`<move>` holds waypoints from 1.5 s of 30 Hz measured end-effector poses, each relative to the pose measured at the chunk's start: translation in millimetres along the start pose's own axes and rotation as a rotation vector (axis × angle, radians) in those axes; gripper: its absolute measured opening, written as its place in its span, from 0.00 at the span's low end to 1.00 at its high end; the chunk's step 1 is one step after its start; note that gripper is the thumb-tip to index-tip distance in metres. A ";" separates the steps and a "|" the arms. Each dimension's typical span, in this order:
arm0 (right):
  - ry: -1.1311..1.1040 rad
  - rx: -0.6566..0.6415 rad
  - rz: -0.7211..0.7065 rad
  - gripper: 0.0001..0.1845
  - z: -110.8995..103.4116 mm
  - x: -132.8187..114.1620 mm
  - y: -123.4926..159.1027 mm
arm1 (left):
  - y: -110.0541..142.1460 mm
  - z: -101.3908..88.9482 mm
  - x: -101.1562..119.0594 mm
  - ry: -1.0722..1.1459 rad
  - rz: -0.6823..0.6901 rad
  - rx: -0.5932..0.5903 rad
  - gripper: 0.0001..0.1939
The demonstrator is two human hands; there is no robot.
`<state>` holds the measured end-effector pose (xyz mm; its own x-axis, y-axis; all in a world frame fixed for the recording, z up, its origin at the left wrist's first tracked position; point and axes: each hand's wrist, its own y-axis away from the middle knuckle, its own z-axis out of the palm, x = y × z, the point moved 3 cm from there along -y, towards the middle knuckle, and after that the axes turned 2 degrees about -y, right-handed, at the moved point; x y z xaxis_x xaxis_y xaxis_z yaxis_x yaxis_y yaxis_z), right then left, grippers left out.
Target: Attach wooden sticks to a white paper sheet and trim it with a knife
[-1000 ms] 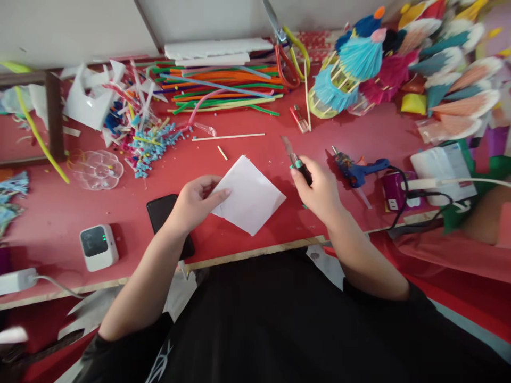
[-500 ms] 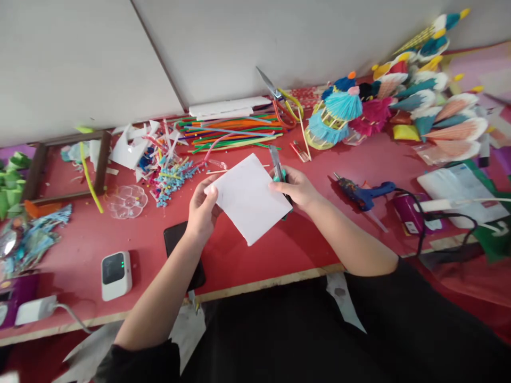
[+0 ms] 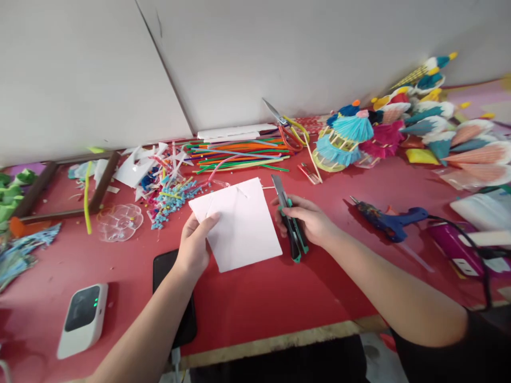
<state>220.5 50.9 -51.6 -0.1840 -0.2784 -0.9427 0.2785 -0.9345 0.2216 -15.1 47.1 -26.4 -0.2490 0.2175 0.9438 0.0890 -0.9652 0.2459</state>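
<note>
Between the thumb and fingers of my left hand (image 3: 195, 242) is the left edge of a white square sheet (image 3: 243, 229), which looks like paper or thin foam board. The sheet is tilted over the red table, with a small mark or slit near its top edge. My right hand (image 3: 305, 218) is closed around a black and green utility knife (image 3: 293, 226), its blade extended and pointing away from me. The knife is just right of the sheet, apart from it. Beneath my left wrist, a black phone (image 3: 186, 319) is partly hidden.
Behind the sheet lie pipe cleaners (image 3: 239, 154) and scissors (image 3: 285, 122). Blue glue gun (image 3: 393, 218) is at right, near paper-roofed models (image 3: 347, 141). Scraps and beads (image 3: 171, 199), a clear flower-shaped tray (image 3: 120, 221) and a white device (image 3: 83, 319) are at left.
My right hand has let go of the sheet and moved right with the utility knife. The sheet has turned in my left hand, and the camera view has shifted.
</note>
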 end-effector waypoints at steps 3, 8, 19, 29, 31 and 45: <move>-0.027 0.011 -0.037 0.18 1.1 0.0 0.6 | 4.3 -3.0 0.7 0.001 0.015 0.007 0.17; -0.062 0.031 -0.051 0.20 3.8 -0.8 4.9 | 9.5 -1.5 -1.9 -0.008 0.012 -0.002 0.15; -0.266 -0.057 -0.100 0.23 2.1 0.7 0.3 | 8.2 0.4 -0.2 0.043 0.011 0.000 0.16; -0.226 0.006 -0.106 0.20 2.7 6.7 -0.7 | 7.0 0.1 -1.7 0.054 -0.001 -0.012 0.19; -0.225 0.006 -0.103 0.23 2.5 8.4 -0.8 | 7.4 0.3 -2.1 0.054 -0.004 -0.018 0.19; -0.239 0.002 -0.167 0.23 4.0 -0.9 4.4 | 8.3 0.2 -4.6 0.055 -0.023 -0.081 0.15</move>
<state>218.2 46.2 -48.8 -0.4443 -0.1645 -0.8806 0.2235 -0.9723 0.0688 -13.0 38.1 -28.7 -0.3033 0.2332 0.9239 0.0050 -0.9692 0.2462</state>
